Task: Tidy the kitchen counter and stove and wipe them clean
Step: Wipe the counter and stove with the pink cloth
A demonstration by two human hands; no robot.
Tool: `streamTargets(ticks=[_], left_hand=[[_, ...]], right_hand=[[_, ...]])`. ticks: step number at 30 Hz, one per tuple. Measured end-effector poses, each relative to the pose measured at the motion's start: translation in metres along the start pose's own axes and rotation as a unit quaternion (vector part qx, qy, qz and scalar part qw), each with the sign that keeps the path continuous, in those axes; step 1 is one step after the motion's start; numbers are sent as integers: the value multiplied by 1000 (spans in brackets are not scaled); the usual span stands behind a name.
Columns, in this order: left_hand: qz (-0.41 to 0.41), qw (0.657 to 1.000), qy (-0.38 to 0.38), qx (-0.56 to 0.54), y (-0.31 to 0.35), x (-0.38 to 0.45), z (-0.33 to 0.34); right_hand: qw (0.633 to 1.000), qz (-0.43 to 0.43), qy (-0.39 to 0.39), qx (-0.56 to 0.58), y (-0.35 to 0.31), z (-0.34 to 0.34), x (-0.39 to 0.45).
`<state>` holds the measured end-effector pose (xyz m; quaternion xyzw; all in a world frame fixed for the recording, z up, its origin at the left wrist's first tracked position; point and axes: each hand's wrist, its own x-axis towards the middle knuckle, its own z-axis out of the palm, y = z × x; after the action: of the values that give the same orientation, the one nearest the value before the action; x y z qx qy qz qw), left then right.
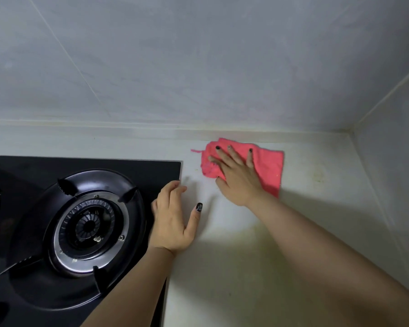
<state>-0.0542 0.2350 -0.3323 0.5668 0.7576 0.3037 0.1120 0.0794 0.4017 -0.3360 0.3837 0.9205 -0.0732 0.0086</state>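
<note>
Pink cloth (268, 165): lies flat on the counter near the back wall, to the right of the stove and just in front of the raised back edge; a loose thread sticks out at its left end; its left part is bunched under the fingers, its right part spread smooth
Right hand (237, 178): laid palm down on the cloth with fingers straight and spread, pressing it onto the counter; nothing is gripped; dark polish shows on the nails
Left hand (172, 218): rests at the right edge of the stove, where black glass meets counter; fingers bent loosely with the tips near the stove's back right corner, thumb stretched out flat on the counter; it holds nothing
Counter (246, 267): pale and smooth, running from the stove to the corner on the right; faint yellowish stains show near the right wall and in front of the right forearm; a few small specks lie just left of the cloth
Stove (21, 166): black glass top set into the counter at the left
Burner (87, 226): round, with a silver ring around a dark cap, and black pan-support prongs standing about it
Wall (198, 55): pale grey tiles with thin seams, meeting a side wall at the right corner
</note>
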Motion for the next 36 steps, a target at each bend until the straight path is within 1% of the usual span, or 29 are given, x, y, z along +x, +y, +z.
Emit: streamTargets(ticks=[2,4,6,7,9,11,12,13,14,16,18,20,22,25,29,31,32,34,36], left_hand=[[2,1000,-2,-3,1,0,-1],[3,1000,-4,-4,0,0,-1],[8,1000,-5,-3,0,0,-1],[11,1000,-6,-1,-1,1,-1],[13,1000,-8,0,-1,1,-1],[14,1000,-10,0,-2,1,-2],[15,1000,-10,0,-1,1,-1],[14,1000,-10,2,0,1,-2],[13,1000,-10,3,1,1,-1],[11,1000,-8,3,1,1,-1],[15,1000,-11,7,1,1,0],[16,1000,-10,10,1,2,-2],[18,1000,-13,10,1,2,-2],[20,1000,-13,10,2,1,-3],[18,1000,-16,2,3,1,-4],[20,1000,-19,5,3,1,-3],[21,1000,-20,8,2,1,-3],[23,999,-23,13,3,1,-1],[20,999,-26,16,3,1,-1]], right_hand=[[997,70,19,3,13,0,-5],[991,136,19,-2,24,2,-15],[986,165,32,-6,26,4,-31],[987,153,46,-4,24,6,-38],[995,87,56,4,22,8,-52],[998,29,50,10,29,7,-57],[999,22,40,9,36,4,-57],[999,34,38,10,42,3,-55],[997,66,49,9,48,2,-53],[983,164,78,0,55,2,-48],[966,248,75,-1,60,1,-44],[959,278,59,3,61,0,-41],[948,312,63,21,60,0,-45],[918,387,81,37,61,4,-59],[877,461,118,65,85,2,-77],[868,471,139,74,98,-2,-79],[871,466,138,72,103,-2,-78],[886,441,129,59,110,-4,-71],[910,395,116,45,117,-5,-62]])
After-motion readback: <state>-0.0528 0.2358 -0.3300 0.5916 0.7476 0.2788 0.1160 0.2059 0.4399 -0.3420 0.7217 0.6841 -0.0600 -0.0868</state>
